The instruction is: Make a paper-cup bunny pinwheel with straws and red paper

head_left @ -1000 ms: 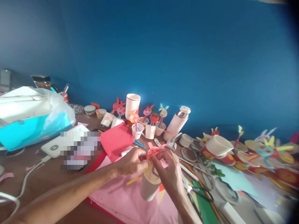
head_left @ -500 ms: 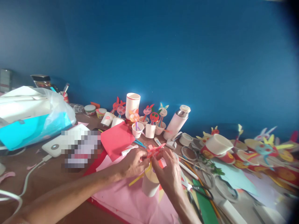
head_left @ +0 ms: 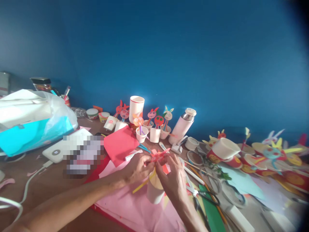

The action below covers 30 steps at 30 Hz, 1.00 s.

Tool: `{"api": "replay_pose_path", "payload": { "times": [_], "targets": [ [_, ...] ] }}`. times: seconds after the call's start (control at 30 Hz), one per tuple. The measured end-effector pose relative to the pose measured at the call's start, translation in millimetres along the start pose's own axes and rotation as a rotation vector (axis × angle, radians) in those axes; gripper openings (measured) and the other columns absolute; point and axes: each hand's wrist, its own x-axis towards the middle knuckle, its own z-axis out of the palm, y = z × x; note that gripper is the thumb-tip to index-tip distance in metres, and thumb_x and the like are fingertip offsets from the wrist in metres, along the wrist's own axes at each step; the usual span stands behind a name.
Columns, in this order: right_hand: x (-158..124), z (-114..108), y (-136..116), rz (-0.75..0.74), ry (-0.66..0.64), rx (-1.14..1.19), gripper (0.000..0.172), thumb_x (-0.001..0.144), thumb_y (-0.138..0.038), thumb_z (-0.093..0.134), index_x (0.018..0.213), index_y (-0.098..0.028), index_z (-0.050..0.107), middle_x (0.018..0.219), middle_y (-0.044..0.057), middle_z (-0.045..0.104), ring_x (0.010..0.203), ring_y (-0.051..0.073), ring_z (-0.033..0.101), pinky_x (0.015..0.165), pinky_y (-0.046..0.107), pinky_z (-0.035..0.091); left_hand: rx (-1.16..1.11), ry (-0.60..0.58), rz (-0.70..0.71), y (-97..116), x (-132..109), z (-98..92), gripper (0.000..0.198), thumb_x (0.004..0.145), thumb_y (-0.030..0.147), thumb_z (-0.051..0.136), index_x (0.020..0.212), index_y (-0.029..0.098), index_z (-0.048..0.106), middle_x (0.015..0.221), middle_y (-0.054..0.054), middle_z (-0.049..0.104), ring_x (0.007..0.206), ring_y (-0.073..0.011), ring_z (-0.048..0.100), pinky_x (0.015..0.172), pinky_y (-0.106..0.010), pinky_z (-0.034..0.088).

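My left hand [head_left: 140, 166] and my right hand [head_left: 172, 169] meet in front of me, fingers pinched on a red paper cutout [head_left: 159, 157] with pointed tips. It is held just over a white paper cup [head_left: 155, 191], whose rim is partly behind my right hand. A yellow strip [head_left: 140, 186] slants out at the cup's left side. Below lie pink paper sheets [head_left: 130, 206]. A red paper sheet [head_left: 121, 145] lies beyond my left hand. Scissors [head_left: 205, 194] with dark handles rest to the right of my right wrist.
Small cups with paper faces [head_left: 154, 135] stand at the back beside a cup stack [head_left: 136, 109] and a thermos [head_left: 182, 127]. Left are a power bank [head_left: 56, 153] with a cable and a blue-and-white bag [head_left: 36, 132]. More decorated cups [head_left: 225, 149] and tape rolls [head_left: 233, 193] crowd the right.
Both hands stay at the same place with the red paper cutout, with only slight finger movement. The whole view has shifted very slightly.
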Motion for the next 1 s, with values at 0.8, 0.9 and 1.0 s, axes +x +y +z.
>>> {"api": "replay_pose_path", "payload": {
  "times": [0.8, 0.9, 1.0],
  "targets": [
    [-2.8, -3.1, 11.0, -0.074, 0.109, 0.141, 0.011, 0.084, -0.027, 0.056, 0.085, -0.022, 0.065, 0.086, 0.002, 0.068, 0.083, 0.019, 0.061, 0.079, 0.032, 0.038, 0.11, 0.184, 0.035, 2.3, 2.6, -1.0, 0.036, 0.086, 0.034, 0.042, 0.065, 0.012, 0.062, 0.062, -0.002, 0.057, 0.06, -0.012, 0.051, 0.054, -0.019, 0.039],
    [-3.0, -4.1, 10.1, -0.009, 0.099, 0.143, 0.011, 0.082, -0.03, 0.057, 0.083, -0.023, 0.066, 0.083, 0.0, 0.068, 0.08, 0.019, 0.061, 0.078, 0.032, 0.039, 0.098, 0.177, 0.058, 3.5, 1.7, -0.4, 0.034, 0.087, 0.032, 0.042, 0.067, 0.012, 0.062, 0.063, -0.002, 0.057, 0.061, -0.0113, 0.052, 0.052, -0.018, 0.039],
    [-4.7, -3.6, 9.0, 0.101, 0.077, 0.141, 0.015, 0.081, -0.035, 0.057, 0.082, -0.023, 0.066, 0.081, 0.0, 0.069, 0.079, 0.02, 0.059, 0.074, 0.032, 0.04, 0.082, 0.175, 0.071, 4.4, 1.0, -0.4, 0.032, 0.086, 0.029, 0.043, 0.066, 0.012, 0.061, 0.063, -0.002, 0.057, 0.061, -0.011, 0.053, 0.052, -0.017, 0.038]
  ]
}}
